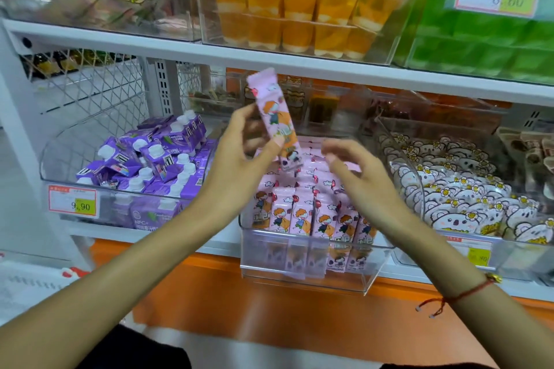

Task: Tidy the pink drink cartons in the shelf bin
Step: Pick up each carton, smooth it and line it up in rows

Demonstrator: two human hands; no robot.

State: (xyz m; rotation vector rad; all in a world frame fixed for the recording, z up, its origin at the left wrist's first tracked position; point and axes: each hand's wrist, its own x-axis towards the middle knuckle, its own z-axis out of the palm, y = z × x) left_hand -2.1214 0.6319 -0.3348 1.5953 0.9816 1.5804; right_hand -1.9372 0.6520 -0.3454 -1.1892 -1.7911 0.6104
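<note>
One slim glossy pink carton (277,117) pinched by left hand (239,156); right hand (356,171) seemingly spread.

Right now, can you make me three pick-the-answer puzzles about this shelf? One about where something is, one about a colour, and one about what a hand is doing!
1. Where is the purple cartons' bin?
A. left of the pink bin
B. right of the pink bin
C. on the top shelf

2. What colour are the cups right above the pink bin?
A. blue
B. orange
C. black

3. What is the left hand doing?
A. resting flat on the shelf
B. holding a pink carton
C. gripping a price tag

Answers: 1 A, the purple cartons sit leftward; 2 B, the cups look orange; 3 B, its fingers grip one raised carton.
</note>
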